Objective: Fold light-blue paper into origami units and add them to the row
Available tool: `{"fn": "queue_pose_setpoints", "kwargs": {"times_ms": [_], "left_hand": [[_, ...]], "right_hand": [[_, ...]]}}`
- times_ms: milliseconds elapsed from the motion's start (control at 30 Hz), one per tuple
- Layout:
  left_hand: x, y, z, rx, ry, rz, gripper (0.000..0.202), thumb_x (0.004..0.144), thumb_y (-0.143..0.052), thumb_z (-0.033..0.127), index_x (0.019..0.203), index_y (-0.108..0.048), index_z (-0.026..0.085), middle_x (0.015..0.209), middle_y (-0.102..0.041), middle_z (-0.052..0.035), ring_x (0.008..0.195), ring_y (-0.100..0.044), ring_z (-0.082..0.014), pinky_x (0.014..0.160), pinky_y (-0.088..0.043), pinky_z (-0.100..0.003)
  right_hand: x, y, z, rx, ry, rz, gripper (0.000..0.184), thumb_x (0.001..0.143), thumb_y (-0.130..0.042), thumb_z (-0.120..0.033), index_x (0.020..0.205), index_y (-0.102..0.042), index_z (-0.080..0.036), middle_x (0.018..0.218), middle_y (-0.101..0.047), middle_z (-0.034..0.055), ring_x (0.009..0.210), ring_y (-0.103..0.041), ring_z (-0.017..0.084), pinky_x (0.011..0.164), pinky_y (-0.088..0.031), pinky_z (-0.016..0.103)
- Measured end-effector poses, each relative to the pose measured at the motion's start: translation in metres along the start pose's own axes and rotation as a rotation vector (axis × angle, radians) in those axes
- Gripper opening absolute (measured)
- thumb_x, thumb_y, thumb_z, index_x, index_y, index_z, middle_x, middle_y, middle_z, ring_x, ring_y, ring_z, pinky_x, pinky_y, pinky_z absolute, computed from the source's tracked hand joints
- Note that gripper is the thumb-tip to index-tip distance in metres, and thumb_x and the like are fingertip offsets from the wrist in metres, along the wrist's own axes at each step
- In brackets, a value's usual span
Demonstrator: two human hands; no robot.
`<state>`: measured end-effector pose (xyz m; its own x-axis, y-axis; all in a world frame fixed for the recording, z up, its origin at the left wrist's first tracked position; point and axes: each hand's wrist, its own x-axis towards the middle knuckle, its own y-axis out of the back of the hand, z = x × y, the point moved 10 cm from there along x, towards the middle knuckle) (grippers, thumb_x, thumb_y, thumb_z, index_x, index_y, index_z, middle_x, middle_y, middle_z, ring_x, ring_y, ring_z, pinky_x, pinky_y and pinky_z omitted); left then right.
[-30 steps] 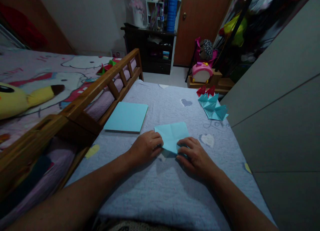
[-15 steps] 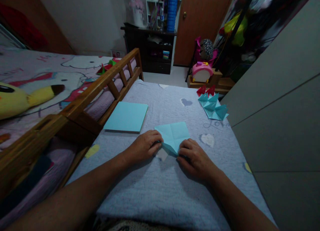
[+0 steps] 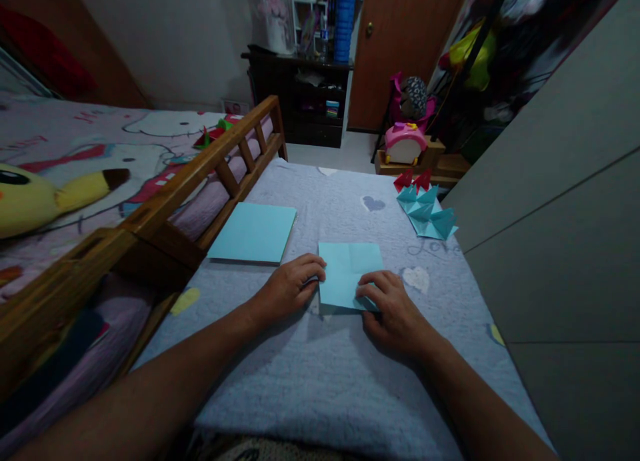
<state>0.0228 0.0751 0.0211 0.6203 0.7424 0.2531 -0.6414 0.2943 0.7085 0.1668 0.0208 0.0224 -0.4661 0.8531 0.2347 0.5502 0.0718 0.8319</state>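
Note:
A creased light-blue square of origami paper [image 3: 343,274] lies nearly flat on the bed between my hands. My left hand [image 3: 295,284] pinches its left edge with curled fingers. At the lower right corner, my right hand [image 3: 387,301] has its fingers over the sheet and its thumb at the near edge, gripping it. A stack of blue paper [image 3: 255,231] rests to the left, beyond my left hand. Folded blue paper pieces [image 3: 425,211] stand at the far right of the bed, with red folded paper pieces [image 3: 413,180] just behind them.
The bed's patterned blue sheet [image 3: 320,381] is under everything. A wooden rail [image 3: 215,164] runs along the left, with another bed and a yellow plush toy [image 3: 30,198] past it. A pale cabinet [image 3: 565,248] borders the right side. A dark shelf [image 3: 300,94] stands beyond the foot.
The paper has turned from a tilted position with its near part raised to lying squarer and flatter. My right hand's fingers have moved onto its surface; my left hand stays at the left edge.

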Motion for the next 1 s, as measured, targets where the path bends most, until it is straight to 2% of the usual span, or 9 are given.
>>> {"fn": "queue_pose_setpoints", "kwargs": {"times_ms": [433, 600, 700, 800, 867, 1000], "left_hand": [[-0.002, -0.004, -0.001, 0.084, -0.024, -0.013, 0.021, 0.082, -0.057, 0.003, 0.094, -0.065, 0.019, 0.121, -0.063, -0.0095, 0.114, -0.06, -0.0231, 0.099, -0.051, -0.041], [-0.003, -0.005, -0.003, 0.152, -0.027, -0.005, 0.023, 0.081, -0.058, 0.002, 0.095, -0.067, 0.019, 0.125, -0.058, -0.0105, 0.117, -0.057, -0.0252, 0.101, -0.049, -0.043], [-0.002, 0.003, -0.006, 0.174, 0.02, 0.037, 0.023, 0.08, -0.058, 0.002, 0.093, -0.068, 0.018, 0.112, -0.059, -0.0092, 0.101, -0.061, -0.0217, 0.088, -0.052, -0.036], [-0.002, 0.002, -0.009, 0.169, 0.073, 0.011, 0.022, 0.081, -0.056, 0.003, 0.091, -0.068, 0.018, 0.091, -0.06, -0.0045, 0.084, -0.061, -0.0184, 0.077, -0.05, -0.031], [-0.002, -0.001, -0.011, 0.148, 0.094, -0.021, 0.021, 0.084, -0.054, 0.005, 0.094, -0.067, 0.018, 0.086, -0.063, -0.0036, 0.083, -0.062, -0.0185, 0.077, -0.05, -0.031], [-0.001, -0.005, -0.012, 0.098, 0.115, -0.057, 0.027, 0.09, -0.045, 0.008, 0.103, -0.066, 0.018, 0.092, -0.068, -0.0059, 0.089, -0.063, -0.0203, 0.082, -0.051, -0.034]], "right_hand": [[-0.001, -0.001, 0.007, -0.004, 0.022, 0.002, 0.022, 0.078, -0.06, -0.007, 0.096, -0.062, -0.02, 0.113, -0.061, 0.01, 0.107, -0.051, 0.027, 0.095, -0.04, 0.047], [0.0, 0.004, 0.001, 0.047, 0.059, 0.026, 0.009, 0.087, -0.06, -0.012, 0.09, -0.064, -0.02, 0.105, -0.064, 0.0084, 0.1, -0.054, 0.024, 0.091, -0.041, 0.043], [0.001, 0.004, -0.005, 0.069, 0.091, 0.026, 0.009, 0.092, -0.058, -0.016, 0.091, -0.066, -0.02, 0.099, -0.066, 0.0071, 0.095, -0.054, 0.022, 0.088, -0.041, 0.042], [0.001, 0.0, -0.008, 0.056, 0.098, -0.012, 0.01, 0.094, -0.058, -0.02, 0.091, -0.067, -0.021, 0.094, -0.067, 0.0065, 0.091, -0.054, 0.022, 0.085, -0.041, 0.041], [0.001, -0.005, -0.008, 0.04, 0.088, -0.041, 0.013, 0.095, -0.057, -0.021, 0.089, -0.068, -0.021, 0.092, -0.067, 0.0064, 0.089, -0.054, 0.022, 0.083, -0.041, 0.04], [0.002, -0.008, -0.005, 0.035, 0.061, -0.052, 0.016, 0.096, -0.055, -0.022, 0.087, -0.069, -0.02, 0.091, -0.066, 0.0066, 0.087, -0.054, 0.021, 0.081, -0.041, 0.039]]}}
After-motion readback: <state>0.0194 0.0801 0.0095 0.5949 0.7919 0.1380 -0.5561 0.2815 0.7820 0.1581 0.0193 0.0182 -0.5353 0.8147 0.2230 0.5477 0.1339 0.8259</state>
